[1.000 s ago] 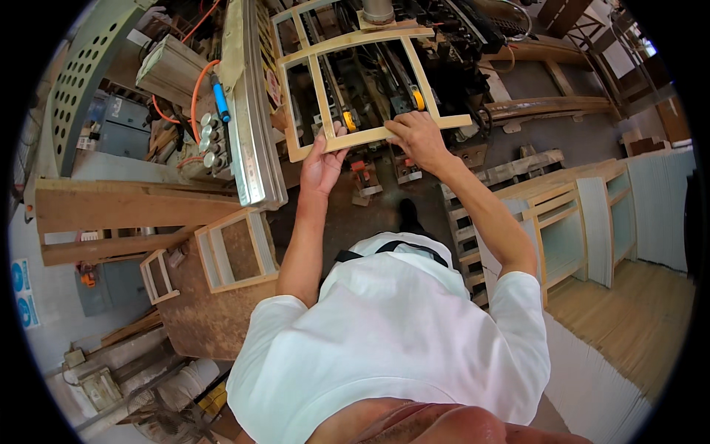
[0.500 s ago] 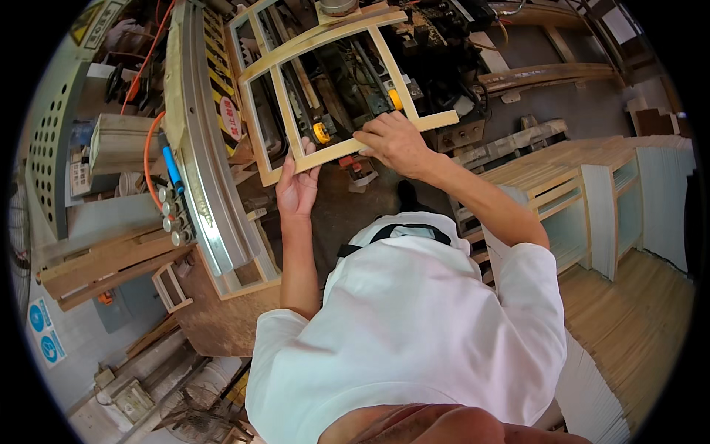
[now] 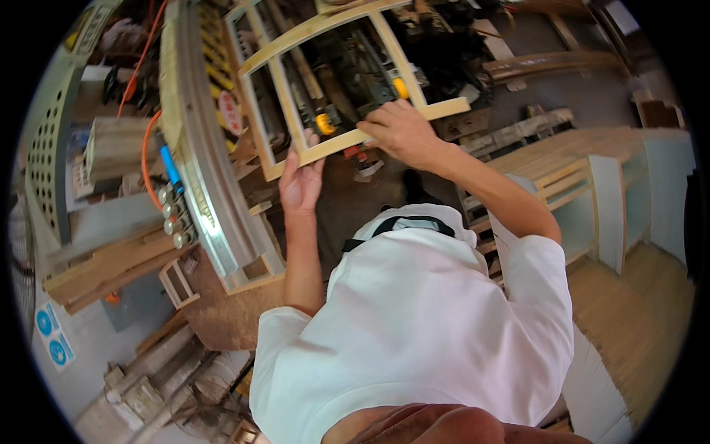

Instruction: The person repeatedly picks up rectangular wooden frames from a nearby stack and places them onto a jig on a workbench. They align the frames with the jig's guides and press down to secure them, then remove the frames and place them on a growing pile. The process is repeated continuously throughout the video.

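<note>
A pale wooden frame (image 3: 336,144) with crossbars spans the upper middle, above dark machinery. My left hand (image 3: 302,181) is closed on its near rail by the left corner, palm up, with the thumb in front and fingers reaching underneath. My right hand (image 3: 403,135) grips the same rail farther right from above; its fingertips are partly hidden. Through the frame's openings show two yellow round parts (image 3: 325,123) of the machine. Just below the near rail sits a small red part (image 3: 356,154).
A long metal rail (image 3: 211,214) stands left of the frame, beside a black-and-yellow striped strip. Further left are an orange hose (image 3: 145,164) and a blue air tool (image 3: 170,166). Stacked wooden frames and panels (image 3: 606,207) fill the right side. A brown board (image 3: 222,318) lies lower left.
The whole view has shifted slightly and is more blurred. Both hands keep their hold on the wooden frame, at nearly the same spots on its near rail.
</note>
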Action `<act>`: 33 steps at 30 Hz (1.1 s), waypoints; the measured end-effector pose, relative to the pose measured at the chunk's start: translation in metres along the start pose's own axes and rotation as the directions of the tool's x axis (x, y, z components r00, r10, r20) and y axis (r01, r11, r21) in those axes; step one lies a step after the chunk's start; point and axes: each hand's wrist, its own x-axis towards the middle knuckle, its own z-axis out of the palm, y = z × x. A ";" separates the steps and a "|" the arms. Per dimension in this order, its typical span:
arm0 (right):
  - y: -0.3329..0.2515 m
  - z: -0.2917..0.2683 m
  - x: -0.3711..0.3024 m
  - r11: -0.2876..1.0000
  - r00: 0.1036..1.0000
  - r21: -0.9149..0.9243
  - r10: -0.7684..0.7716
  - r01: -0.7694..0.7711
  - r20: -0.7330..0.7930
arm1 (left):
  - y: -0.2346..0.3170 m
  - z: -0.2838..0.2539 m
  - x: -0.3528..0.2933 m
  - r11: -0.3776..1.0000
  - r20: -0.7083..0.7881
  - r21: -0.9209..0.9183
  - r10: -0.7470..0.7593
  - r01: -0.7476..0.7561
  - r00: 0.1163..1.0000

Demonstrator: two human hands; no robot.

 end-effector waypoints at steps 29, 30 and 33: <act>0.134 0.057 0.226 0.700 0.898 -0.568 -0.285 0.433 0.334 | 0.012 0.046 0.134 0.992 -0.150 -0.013 0.120 -0.124 0.981; 0.151 0.064 0.228 0.728 0.908 -0.548 -0.281 0.412 0.311 | 0.007 0.049 0.143 0.994 -0.136 0.001 0.109 -0.110 0.985; 0.177 0.078 0.234 0.736 0.918 -0.549 -0.295 0.396 0.266 | -0.007 0.057 0.176 0.997 -0.156 -0.025 0.063 -0.068 0.986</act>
